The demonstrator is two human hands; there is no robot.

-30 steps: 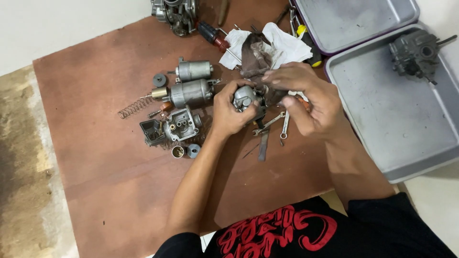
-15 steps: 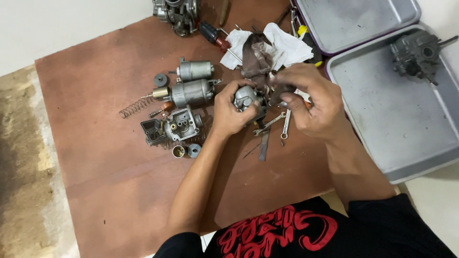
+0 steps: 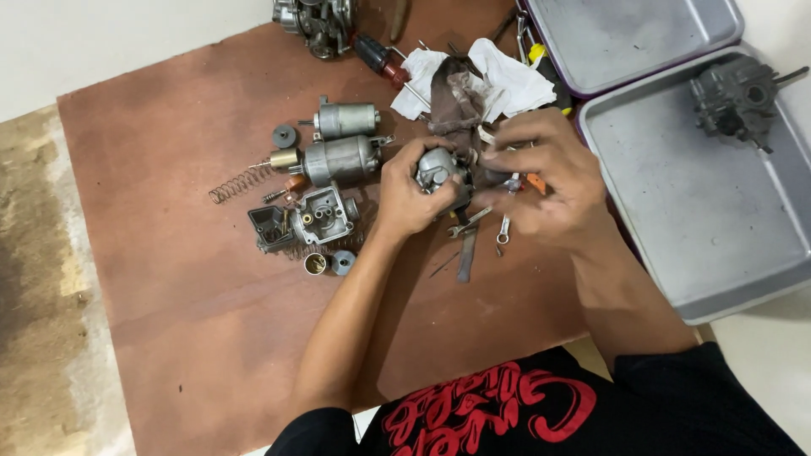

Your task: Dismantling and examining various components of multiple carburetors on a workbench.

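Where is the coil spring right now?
The coil spring lies on the brown board's left part, left of the two grey cylinders, away from both hands.

Makeshift floor workshop: engine parts [image 3: 325,215], spring [image 3: 239,184], wrenches [image 3: 470,222] on brown board [image 3: 177,338], metal trays [image 3: 718,228]

The part [image 3: 438,167] in the left hand [image 3: 408,196] was dull silver-grey, and the rag [image 3: 456,105] just beyond the right hand [image 3: 549,181] was brown with grime over a white cloth [image 3: 515,80]. Under both hands the board [image 3: 169,321] was reddish brown, while the cylinders [image 3: 342,139] left of the left hand were grey metal beside a brass fitting [image 3: 284,159]. Right of the right hand the trays [image 3: 718,228] were pale grey, smudged dark, and the shirt [image 3: 541,414] below was black with red lettering.
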